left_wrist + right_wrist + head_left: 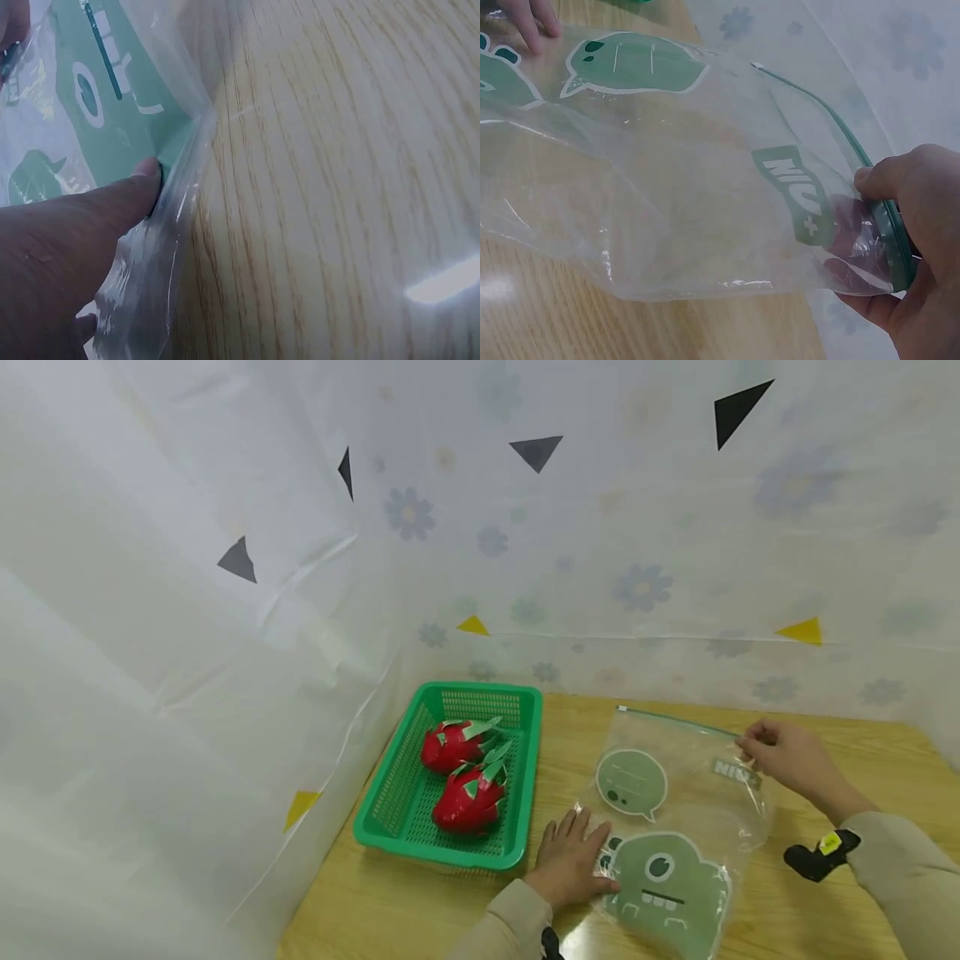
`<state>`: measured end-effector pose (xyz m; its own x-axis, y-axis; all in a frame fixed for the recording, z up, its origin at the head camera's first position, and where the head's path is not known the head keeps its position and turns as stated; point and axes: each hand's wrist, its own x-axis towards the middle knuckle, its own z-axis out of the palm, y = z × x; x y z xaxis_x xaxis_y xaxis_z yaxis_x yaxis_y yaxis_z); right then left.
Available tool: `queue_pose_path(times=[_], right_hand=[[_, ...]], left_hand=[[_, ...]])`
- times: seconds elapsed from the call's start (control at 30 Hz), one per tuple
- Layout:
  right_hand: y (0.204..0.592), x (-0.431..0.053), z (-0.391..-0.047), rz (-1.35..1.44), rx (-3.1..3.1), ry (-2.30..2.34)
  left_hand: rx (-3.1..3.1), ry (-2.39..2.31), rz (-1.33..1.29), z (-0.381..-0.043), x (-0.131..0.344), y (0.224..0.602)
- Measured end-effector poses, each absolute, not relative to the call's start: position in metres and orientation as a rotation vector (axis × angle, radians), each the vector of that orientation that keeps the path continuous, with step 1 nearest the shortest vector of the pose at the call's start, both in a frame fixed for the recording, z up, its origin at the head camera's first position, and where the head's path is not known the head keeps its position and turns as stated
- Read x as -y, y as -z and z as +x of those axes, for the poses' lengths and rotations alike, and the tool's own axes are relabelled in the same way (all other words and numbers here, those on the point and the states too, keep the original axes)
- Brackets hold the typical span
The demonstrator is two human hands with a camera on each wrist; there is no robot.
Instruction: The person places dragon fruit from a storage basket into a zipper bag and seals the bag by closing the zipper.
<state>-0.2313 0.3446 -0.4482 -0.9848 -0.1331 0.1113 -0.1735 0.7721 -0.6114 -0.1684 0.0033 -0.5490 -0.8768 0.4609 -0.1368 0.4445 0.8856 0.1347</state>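
A clear zip bag (697, 810) printed with a green one-eyed monster and a speech bubble lies on the table, its green zip strip along the far edge. My right hand (798, 764) pinches the far right corner at the zip; the right wrist view shows the thumb on top of the green strip (840, 135) and fingers beneath. The white slider (757, 65) sits at the strip's other end. Fingers spread, my left hand (572, 860) rests on the bag's left edge. In the left wrist view its thumb (139, 187) presses the plastic near the monster print.
Left of the bag stands a green plastic basket (528, 777) holding two red dragon fruits (467, 802) with green leaf tips. The wooden table (862, 739) meets a white patterned sheet (585, 568) at the back and the left.
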Motion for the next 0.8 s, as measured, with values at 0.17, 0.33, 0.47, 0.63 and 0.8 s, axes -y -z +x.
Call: queue_pose_path(times=[0.17,0.33,0.47,0.63,0.8], right_hand=[[0.433,-0.334,-0.23,0.288,2.878,-0.947],[0.418,-0.324,-0.229,0.319,2.791,-0.881],[0.407,-0.317,-0.229,0.361,2.698,-0.808],[0.392,-0.308,-0.225,0.39,2.612,-0.767],[0.381,-0.302,-0.219,0.373,2.533,-0.709]], left_hand=[[-2.877,-0.212,0.677,-0.166,-0.003,0.545],[-2.886,-0.269,0.641,-0.166,-0.006,0.536],[-2.923,-0.327,0.64,-0.166,-0.008,0.527],[-3.015,-0.373,0.658,-0.169,-0.014,0.515],[-3.064,-0.444,0.716,-0.172,-0.021,0.497]])
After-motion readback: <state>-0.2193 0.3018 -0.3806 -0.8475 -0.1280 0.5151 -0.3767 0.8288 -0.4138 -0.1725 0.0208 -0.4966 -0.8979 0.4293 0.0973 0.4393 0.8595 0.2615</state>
